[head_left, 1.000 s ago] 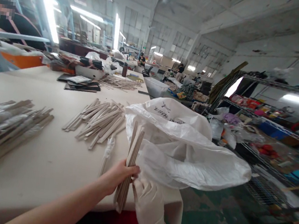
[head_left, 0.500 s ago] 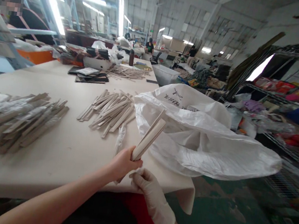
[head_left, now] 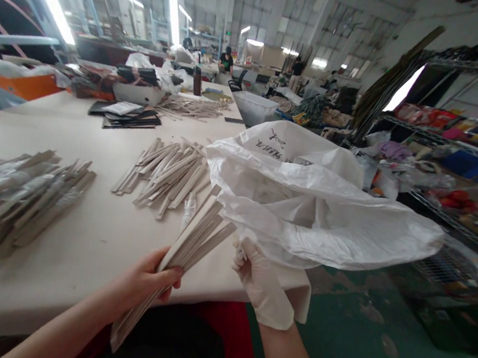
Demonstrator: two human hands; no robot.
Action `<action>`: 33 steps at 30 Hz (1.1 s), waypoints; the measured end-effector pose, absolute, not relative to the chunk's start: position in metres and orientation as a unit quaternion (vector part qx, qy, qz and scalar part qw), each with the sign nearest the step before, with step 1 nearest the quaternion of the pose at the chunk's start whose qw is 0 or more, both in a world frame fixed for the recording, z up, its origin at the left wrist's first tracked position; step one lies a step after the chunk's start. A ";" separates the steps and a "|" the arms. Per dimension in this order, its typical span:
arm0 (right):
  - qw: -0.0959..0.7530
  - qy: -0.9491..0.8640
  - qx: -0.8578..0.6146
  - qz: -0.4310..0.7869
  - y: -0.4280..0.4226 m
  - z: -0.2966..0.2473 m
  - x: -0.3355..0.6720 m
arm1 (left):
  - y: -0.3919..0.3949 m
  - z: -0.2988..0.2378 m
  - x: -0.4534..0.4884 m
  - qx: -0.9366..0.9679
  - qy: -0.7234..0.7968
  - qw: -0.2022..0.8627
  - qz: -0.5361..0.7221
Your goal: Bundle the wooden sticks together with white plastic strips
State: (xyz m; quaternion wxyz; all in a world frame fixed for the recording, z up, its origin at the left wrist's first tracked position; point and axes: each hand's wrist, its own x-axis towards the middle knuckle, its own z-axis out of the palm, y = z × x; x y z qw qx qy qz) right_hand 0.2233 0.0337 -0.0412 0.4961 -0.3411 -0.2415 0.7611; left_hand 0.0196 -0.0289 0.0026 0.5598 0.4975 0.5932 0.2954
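Observation:
My bare left hand (head_left: 150,284) is wrapped round a bundle of flat greyish-beige strips (head_left: 199,235), which fan apart at their upper ends over the table's front edge. To its right, my right hand (head_left: 261,283) wears a pale glove, its fingers curled in. A small whitish bit may be in them; I cannot make it out. A large white plastic sack (head_left: 324,230) with dark handwriting lies beyond the right hand, its mouth gaping. A loose pile of similar strips (head_left: 170,173) lies behind the bundle, with a plastic-wrapped piece (head_left: 189,210) beside it.
Plastic-wrapped strip bundles (head_left: 23,199) are heaped on the table (head_left: 93,265) at left. Black flat pieces (head_left: 127,116) and a dark bottle (head_left: 197,81) stand farther back. Wire shelves (head_left: 464,148) hold goods at right. A person (head_left: 226,61) is in the background.
My left hand has moved left and lower with the strips, which now tilt more and spread at the top. My right hand has come up and right, away from the left. The view has turned slightly right.

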 end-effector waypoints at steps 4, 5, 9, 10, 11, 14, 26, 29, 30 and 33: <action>0.521 -0.186 -0.335 0.763 0.043 -0.043 0.214 | -0.042 0.008 0.014 0.495 0.584 0.585 0.266; 0.523 -0.182 -0.342 0.759 0.044 -0.044 0.213 | -0.043 0.008 0.014 0.498 0.581 0.588 0.264; 0.530 -0.231 -0.356 0.734 0.043 -0.043 0.211 | -0.044 0.005 0.009 0.488 0.579 0.601 0.255; 0.535 -0.254 -0.360 0.721 0.042 -0.041 0.211 | -0.044 0.005 0.007 0.485 0.578 0.605 0.254; 0.541 -0.278 -0.368 0.703 0.042 -0.039 0.213 | -0.044 0.004 0.004 0.481 0.577 0.608 0.256; 0.546 -0.361 -0.394 0.645 0.040 -0.035 0.215 | -0.042 0.007 -0.001 0.464 0.587 0.609 0.264; 0.548 -0.418 -0.430 0.583 0.035 -0.041 0.210 | -0.044 -0.006 -0.002 0.538 0.642 0.484 0.253; 0.541 -0.420 -0.438 0.582 0.035 -0.042 0.213 | -0.045 -0.009 -0.003 0.577 0.633 0.452 0.248; 0.534 -0.422 -0.436 0.588 0.035 -0.043 0.213 | -0.045 -0.010 -0.004 0.586 0.632 0.443 0.246; 0.539 -0.413 -0.427 0.597 0.033 -0.046 0.210 | -0.044 -0.014 -0.003 0.592 0.649 0.405 0.254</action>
